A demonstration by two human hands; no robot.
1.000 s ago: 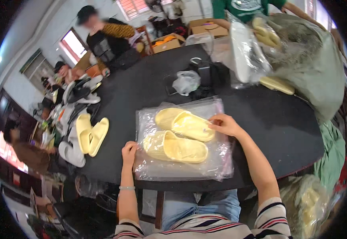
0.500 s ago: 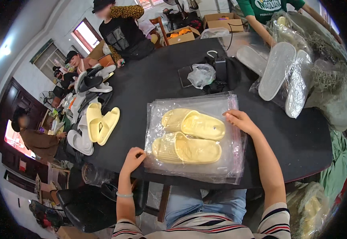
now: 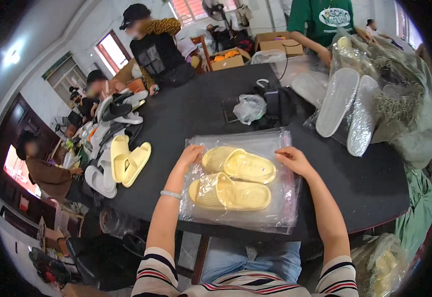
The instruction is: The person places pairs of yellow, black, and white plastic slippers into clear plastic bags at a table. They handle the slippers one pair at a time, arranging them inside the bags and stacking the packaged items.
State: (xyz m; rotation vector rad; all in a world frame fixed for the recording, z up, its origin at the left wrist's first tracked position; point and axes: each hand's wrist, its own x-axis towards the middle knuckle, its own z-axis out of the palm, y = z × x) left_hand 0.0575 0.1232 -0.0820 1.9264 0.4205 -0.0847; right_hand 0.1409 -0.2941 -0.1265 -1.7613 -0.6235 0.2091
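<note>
A pair of pale yellow slippers, the far slipper (image 3: 253, 168) and the near slipper (image 3: 245, 196), lies side by side inside a clear plastic bag (image 3: 280, 213). The bag rests on a stack of similar clear bags at the table's near side. My left hand (image 3: 190, 155) is at the bag's left edge, fingers curled in and closed on the plastic. On the opposite edge, my right hand (image 3: 294, 161) pinches the film between thumb and fingers beside the far slipper's heel.
Loose yellow slippers (image 3: 129, 161) and a heap of grey, white and black ones stand left on the black table (image 3: 176, 114). A crumpled plastic bag (image 3: 250, 109) lies beyond. Bagged white slippers (image 3: 339, 101) sit at right, near a person in green (image 3: 320, 20).
My left hand has moved from the bag's near left corner up to its far left edge. My right hand stays at the right edge. The view has shifted slightly.
</note>
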